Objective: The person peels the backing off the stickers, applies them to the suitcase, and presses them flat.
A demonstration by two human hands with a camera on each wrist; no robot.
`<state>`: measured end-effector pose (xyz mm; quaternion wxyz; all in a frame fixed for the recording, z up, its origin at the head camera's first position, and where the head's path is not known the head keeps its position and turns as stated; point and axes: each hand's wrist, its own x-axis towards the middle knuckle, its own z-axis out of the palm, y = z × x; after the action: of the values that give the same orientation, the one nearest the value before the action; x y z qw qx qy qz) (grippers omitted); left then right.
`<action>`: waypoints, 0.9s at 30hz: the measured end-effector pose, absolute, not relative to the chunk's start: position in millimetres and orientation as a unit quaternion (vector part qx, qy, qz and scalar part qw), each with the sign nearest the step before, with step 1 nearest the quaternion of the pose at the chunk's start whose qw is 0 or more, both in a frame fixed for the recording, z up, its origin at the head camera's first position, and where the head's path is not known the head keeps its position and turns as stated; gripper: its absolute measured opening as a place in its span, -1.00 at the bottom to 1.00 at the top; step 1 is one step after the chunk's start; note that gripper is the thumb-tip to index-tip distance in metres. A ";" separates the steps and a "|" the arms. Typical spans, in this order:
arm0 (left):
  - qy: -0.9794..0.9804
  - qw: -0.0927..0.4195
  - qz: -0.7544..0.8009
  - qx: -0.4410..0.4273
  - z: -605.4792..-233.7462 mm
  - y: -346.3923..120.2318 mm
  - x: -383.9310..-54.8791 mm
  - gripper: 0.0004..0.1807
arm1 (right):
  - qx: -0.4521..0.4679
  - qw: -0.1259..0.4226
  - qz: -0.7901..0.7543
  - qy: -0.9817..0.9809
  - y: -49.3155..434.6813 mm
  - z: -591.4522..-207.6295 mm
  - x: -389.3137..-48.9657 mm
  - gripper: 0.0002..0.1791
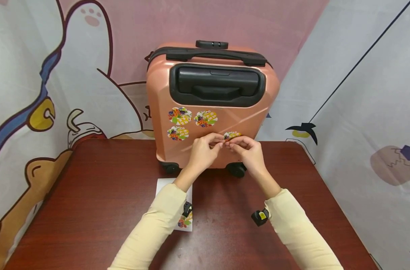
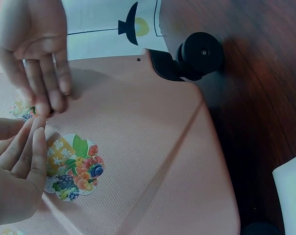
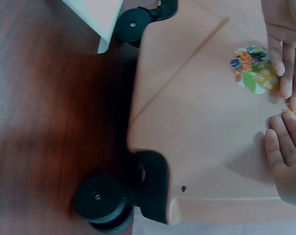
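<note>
An orange-pink suitcase point(image 1: 205, 150) stands upright with its back face toward me. On its upper left part are stuck three round fruit stickers, among them the top left sticker point(image 1: 179, 116) and the lower left sticker point(image 1: 178, 133). Before the right half of that face, another fruit sticker point(image 1: 232, 135) is pinched between fingertips. My left hand point(image 1: 205, 150) holds its left side, and my right hand point(image 1: 253, 153) its lower edge. The fingertips of both hands nearly meet and cover part of it. A stuck sticker point(image 2: 78, 169) appears beside the left hand in the left wrist view.
A white sticker sheet point(image 1: 162, 183) lies on the dark red table point(image 1: 100, 195), partly under the left forearm. The suitcase's black wheels point(image 1: 237, 170) rest near the table's back. Behind hangs a cartoon-printed cloth point(image 1: 205, 22).
</note>
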<state>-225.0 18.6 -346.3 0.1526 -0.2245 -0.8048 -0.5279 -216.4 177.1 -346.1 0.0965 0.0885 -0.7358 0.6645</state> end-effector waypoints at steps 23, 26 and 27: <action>-0.809 0.139 -0.527 -0.219 -345.0 19.7 -224.3 -0.83 | 0.082 0.110 0.653 -0.745 182.5 -345.7 -215.6 -0.83; -0.808 0.142 -0.528 -0.220 -344.9 19.6 -224.2 -0.83 | 0.064 0.098 0.639 -0.760 182.4 -343.7 -214.4 -0.81; -0.807 0.143 -0.528 -0.221 -344.8 19.6 -224.1 -0.84 | 0.064 0.099 0.637 -0.762 182.1 -341.6 -213.7 -0.81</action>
<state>-224.1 19.6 -344.8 0.1428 -0.2209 -0.8074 -0.5281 -213.7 182.1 -341.6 0.0987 0.0637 -0.7622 0.6367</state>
